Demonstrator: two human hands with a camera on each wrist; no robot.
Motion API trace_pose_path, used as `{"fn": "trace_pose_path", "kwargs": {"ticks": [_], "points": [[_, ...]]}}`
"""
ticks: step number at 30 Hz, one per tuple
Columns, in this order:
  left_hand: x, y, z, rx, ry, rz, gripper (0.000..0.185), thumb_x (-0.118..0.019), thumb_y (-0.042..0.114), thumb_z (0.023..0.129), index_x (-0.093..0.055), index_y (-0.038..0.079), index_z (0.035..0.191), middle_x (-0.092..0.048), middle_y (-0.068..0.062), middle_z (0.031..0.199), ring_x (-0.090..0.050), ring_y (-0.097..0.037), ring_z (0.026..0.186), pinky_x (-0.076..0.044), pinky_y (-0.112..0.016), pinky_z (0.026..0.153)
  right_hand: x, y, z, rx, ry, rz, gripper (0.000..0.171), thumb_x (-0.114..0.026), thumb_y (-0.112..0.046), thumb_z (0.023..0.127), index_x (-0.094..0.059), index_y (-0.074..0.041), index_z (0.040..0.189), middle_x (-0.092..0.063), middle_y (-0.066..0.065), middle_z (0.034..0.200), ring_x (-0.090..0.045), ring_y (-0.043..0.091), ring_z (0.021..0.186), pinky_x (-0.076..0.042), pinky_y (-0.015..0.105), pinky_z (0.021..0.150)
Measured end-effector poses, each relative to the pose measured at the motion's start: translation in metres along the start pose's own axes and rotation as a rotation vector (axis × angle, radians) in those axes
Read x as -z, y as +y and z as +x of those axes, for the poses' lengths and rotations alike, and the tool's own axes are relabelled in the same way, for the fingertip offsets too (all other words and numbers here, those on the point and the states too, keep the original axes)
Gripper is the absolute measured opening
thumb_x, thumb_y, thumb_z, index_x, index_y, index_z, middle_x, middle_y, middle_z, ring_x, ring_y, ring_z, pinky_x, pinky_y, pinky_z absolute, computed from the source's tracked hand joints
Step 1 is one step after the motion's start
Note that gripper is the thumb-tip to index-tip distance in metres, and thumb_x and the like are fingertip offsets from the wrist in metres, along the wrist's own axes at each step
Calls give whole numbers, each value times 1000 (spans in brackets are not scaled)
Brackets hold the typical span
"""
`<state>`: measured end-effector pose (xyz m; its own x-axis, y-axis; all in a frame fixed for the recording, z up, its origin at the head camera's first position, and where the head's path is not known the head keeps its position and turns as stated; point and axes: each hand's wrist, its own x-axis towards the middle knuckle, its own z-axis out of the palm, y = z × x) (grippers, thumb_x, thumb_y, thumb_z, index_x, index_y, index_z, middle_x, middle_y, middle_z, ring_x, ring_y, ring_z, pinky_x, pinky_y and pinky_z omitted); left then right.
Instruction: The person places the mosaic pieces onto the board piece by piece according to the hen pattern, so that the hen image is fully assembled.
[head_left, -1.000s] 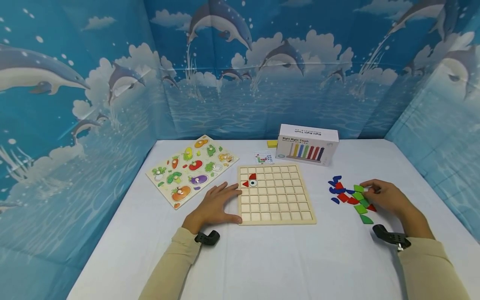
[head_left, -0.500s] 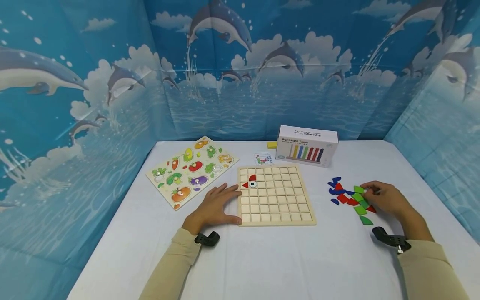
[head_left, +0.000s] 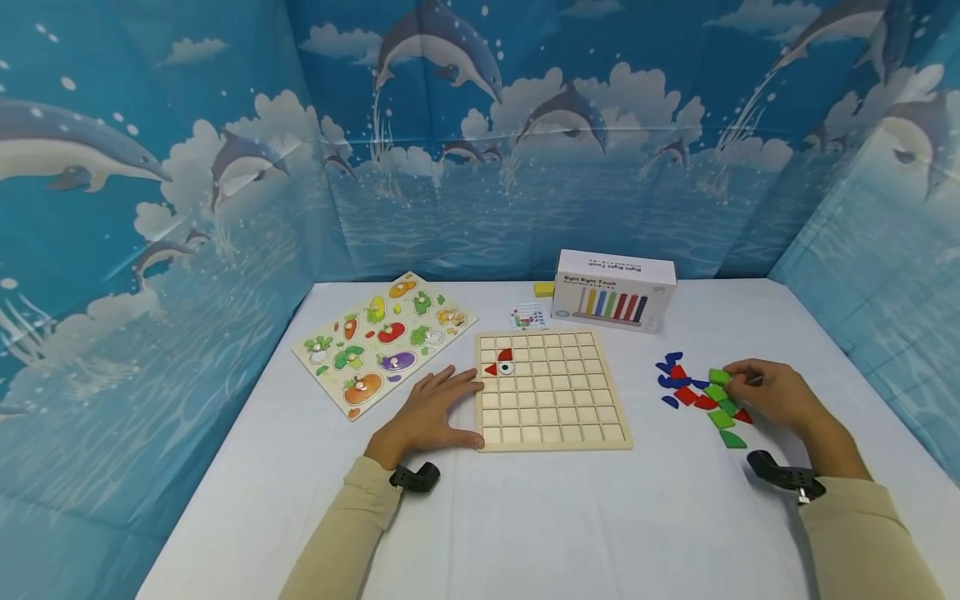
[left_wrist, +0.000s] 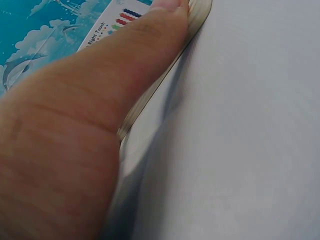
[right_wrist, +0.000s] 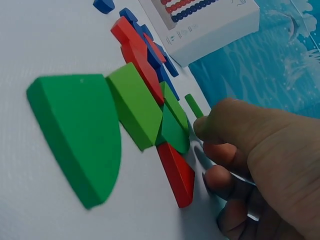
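- Right hand (head_left: 774,400) has a green tile (head_left: 717,376) pinched between thumb and fingers, on the right side of the loose pieces (head_left: 686,396). I'd lift straight up so nothing gets nudged.
- Left hand (head_left: 427,414) is spread wide at the left edge of the board (head_left: 555,392); light pressure should do.

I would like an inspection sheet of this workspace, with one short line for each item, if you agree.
Surface: white tablecloth, slightly creased.
Job's things: board with a red quarter-round, a red triangle and an eye piece in its cells; loose pieces, red, blue and green, to its right; card behind it.
Clutter: vegetable puzzle, box, yellow block.
Hands: left hand spread, touching the board's left edge; right hand pinching a green piece.
Cables: nothing seen.
Surroundings: dolphin backdrop behind and at both sides.
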<state>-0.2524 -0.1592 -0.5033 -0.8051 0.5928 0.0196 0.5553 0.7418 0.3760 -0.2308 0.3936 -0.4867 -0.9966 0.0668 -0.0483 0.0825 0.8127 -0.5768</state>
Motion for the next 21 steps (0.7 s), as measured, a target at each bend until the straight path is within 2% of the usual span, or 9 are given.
{"fn": "trace_pose_path", "kwargs": {"ticks": [6, 12, 15, 21], "points": [[0, 0, 0, -1, 1, -2, 96, -68, 78, 75, -43, 31, 154, -23, 11, 165, -10, -24, 154, -11, -50, 120, -3, -10, 2, 25, 35, 8, 41, -69, -18, 96, -59, 5, 129, -61, 19, 102, -54, 34, 91, -52, 26, 62], [1, 1, -1, -6, 8, -16, 96, -69, 78, 75, -44, 30, 154, -25, 9, 165, -11, -25, 153, -11, -52, 119, -10, -34, 3, 75, 83, 24, 41, -70, -19, 95, -60, 3, 128, -60, 21, 105, -55, 36, 94, -52, 22, 59], [1, 1, -1, -12, 10, -17, 95, -69, 77, 76, -45, 29, 153, -26, 8, 165, -12, -26, 153, -12, -53, 119, -17, -43, 6, 118, 124, 33, 40, -73, -17, 93, -62, 2, 126, -60, 18, 101, -55, 34, 92, -52, 21, 59], [2, 1, -1, -9, 2, -7, 95, -70, 77, 75, -44, 30, 154, -24, 9, 165, -11, -25, 153, -11, -51, 120, -32, -65, 14, 174, 109, 73, 39, -75, -14, 91, -62, 2, 125, -55, 13, 95, -51, 30, 88, -51, 22, 56]]}}
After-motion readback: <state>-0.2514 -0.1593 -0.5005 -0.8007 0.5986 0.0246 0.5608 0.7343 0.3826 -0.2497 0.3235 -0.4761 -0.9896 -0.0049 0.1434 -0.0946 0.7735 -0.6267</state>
